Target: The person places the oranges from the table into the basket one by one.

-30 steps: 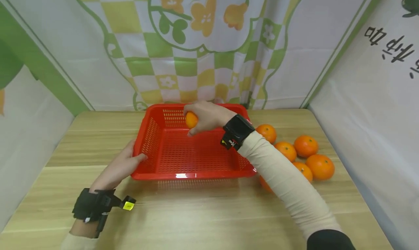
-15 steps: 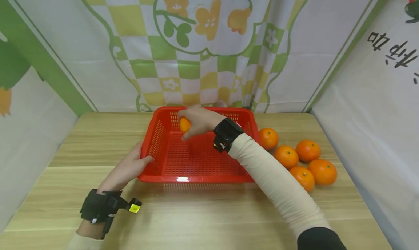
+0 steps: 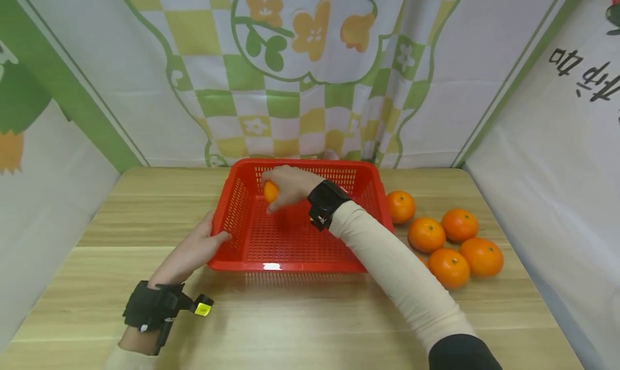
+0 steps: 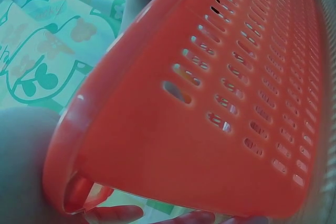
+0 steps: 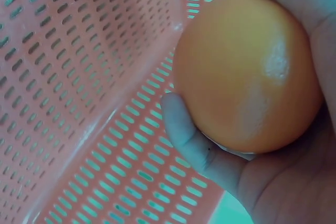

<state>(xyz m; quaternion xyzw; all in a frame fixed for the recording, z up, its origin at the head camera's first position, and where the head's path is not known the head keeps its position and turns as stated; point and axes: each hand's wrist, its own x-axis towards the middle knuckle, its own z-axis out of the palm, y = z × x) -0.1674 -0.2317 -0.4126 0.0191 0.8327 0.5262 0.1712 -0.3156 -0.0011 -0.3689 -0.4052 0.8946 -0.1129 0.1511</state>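
My right hand (image 3: 289, 187) grips an orange mandarin (image 3: 270, 192) inside the red plastic basket (image 3: 300, 266), near its back left corner. In the right wrist view the mandarin (image 5: 247, 72) fills the palm, with thumb and fingers curled round it and the slotted basket wall (image 5: 79, 51) beyond. My left hand (image 3: 196, 250) holds the basket's left rim, thumb over the edge and fingers outside. The left wrist view shows the basket's outer wall (image 4: 157, 140) close up, with fingertips (image 4: 118, 213) under the rim.
Several mandarins (image 3: 449, 268) lie on the wooden table (image 3: 300, 321) right of the basket, one partly hidden by the right sleeve (image 3: 387, 267). A checked curtain (image 3: 290, 100) hangs right behind the basket. White side walls (image 3: 557, 208) flank the table.
My right hand has moved left and lower into the basket with the mandarin. The left hand keeps its hold on the rim. The whole head view has shifted slightly.
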